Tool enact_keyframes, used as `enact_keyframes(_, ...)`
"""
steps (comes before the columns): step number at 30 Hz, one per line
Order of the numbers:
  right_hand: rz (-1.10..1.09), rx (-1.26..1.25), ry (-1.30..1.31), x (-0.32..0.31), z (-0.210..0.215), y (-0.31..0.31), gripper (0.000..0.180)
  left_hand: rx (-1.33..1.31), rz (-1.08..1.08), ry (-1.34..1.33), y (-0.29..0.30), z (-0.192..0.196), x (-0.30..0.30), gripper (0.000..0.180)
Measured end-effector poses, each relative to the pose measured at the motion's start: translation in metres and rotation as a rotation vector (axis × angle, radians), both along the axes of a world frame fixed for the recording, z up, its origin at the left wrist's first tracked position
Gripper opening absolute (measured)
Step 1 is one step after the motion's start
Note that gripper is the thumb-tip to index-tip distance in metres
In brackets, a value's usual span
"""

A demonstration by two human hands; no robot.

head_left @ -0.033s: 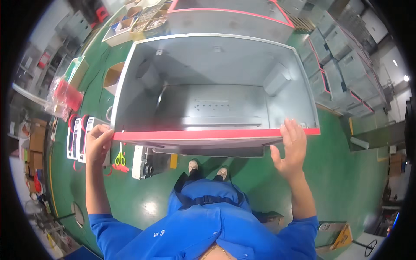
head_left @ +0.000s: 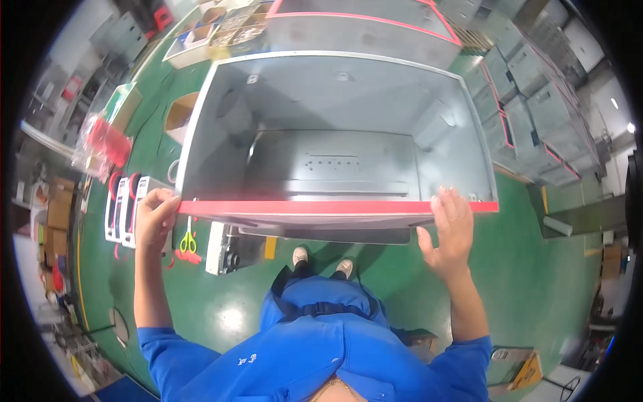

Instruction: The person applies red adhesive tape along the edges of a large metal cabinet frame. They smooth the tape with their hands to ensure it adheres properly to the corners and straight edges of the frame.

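In front of me stands a large open-topped grey metal cabinet [head_left: 281,110], with slots and a row of small holes in its bottom. A red strip [head_left: 321,207], looking like tape, runs along its near rim. My left hand [head_left: 155,213] is closed at the strip's left end, thumb and fingertips pinched together at the corner. Near the right end, my right hand [head_left: 450,231] lies on the strip with fingers stretched out and thumb held apart. The fingers of that hand rest over the rim.
Yellow-green scissors [head_left: 188,242] lie left of the cabinet's near side, close to a white device [head_left: 218,249]. White units with red loops [head_left: 120,211] stand farther left. Behind is another red-edged cabinet [head_left: 362,33]; stacked grey cabinets [head_left: 522,114] are at right.
The cabinet and surroundings sit slightly farther right in the picture. Both hands keep their places on the strip.
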State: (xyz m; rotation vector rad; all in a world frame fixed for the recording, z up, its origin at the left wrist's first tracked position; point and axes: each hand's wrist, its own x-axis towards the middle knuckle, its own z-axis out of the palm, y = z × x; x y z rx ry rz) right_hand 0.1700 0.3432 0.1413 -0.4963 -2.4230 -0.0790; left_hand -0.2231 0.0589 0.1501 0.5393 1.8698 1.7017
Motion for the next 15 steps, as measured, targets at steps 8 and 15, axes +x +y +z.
enact_keyframes(8,-0.005,-0.003,-0.073,-0.005,-0.012,-0.007,0.05,-0.043,0.034,-0.028,0.009,0.014,0.015,0.014)
enact_keyframes(15,-0.007,-0.031,-0.052,-0.013,-0.005,-0.016,0.049,-0.038,0.03,-0.029,0.011,0.017,0.015,0.014)
